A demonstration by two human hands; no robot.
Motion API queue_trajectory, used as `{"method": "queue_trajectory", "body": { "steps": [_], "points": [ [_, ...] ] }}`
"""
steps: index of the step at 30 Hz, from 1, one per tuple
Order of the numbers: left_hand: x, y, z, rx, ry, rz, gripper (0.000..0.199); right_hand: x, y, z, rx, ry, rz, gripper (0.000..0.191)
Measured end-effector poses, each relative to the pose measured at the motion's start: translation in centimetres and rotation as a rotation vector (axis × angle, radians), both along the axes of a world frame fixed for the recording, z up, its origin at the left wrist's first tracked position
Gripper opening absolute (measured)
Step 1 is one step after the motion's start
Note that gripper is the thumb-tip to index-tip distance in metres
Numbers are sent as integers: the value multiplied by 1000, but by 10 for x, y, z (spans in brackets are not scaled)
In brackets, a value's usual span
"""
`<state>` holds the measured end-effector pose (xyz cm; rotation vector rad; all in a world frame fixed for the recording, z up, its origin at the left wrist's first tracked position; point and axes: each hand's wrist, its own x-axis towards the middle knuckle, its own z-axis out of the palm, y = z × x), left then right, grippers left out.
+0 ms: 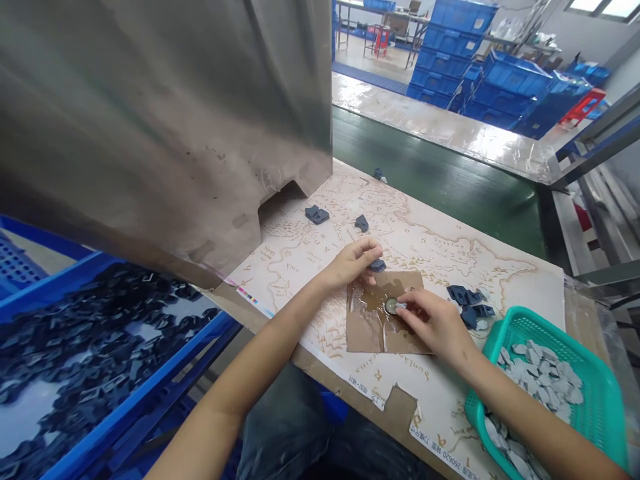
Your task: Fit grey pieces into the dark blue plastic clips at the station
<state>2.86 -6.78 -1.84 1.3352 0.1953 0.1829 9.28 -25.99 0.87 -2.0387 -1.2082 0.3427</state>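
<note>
My left hand (354,261) is closed on a small dark grey plastic part (377,265), held just above the far edge of a brown cardboard sheet (365,337). A wet, shiny liquid is spread over the middle of that sheet. My right hand (435,320) pinches a small light grey piece (401,305) at a little round dish (391,306) on the wet patch. Whether the piece touches the dish I cannot tell. Several dark grey parts (469,301) lie together beyond my right wrist, with a few pale pieces among them.
A green basket (597,400) of pale grey pieces stands at right, under my right forearm. More dark parts (317,214) lie on the map-printed table cover (300,267). A metal panel (165,133) rises at left above a blue crate (150,383) of dark parts. Behind runs a green conveyor belt (435,163).
</note>
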Motion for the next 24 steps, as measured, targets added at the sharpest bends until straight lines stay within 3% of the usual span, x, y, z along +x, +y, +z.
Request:
{"method": "queue_trajectory", "body": {
  "steps": [3, 6, 9, 15, 20, 24],
  "points": [
    [-2, -4, 7, -112, 4, -14, 50, -3, -2, 6, 127, 84, -167, 21],
    [-4, -12, 10, -156, 47, -37, 51, -4, -4, 9, 267, 297, -299, 32],
    [-3, -22, 8, -205, 57, -39, 51, -5, -3, 10, 349, 530, -326, 42],
    [-1, -29, 1, -213, -22, -68, 46, -1, 3, 16, 448, 695, -336, 45],
    [-3, -27, 0, 71, -128, -18, 36, 2, 2, 15, 414, 758, -338, 46],
    [-8, -31, 4, 507, -319, 236, 17, 3, 1, 13, 379, 763, -334, 47]
  ]
}}
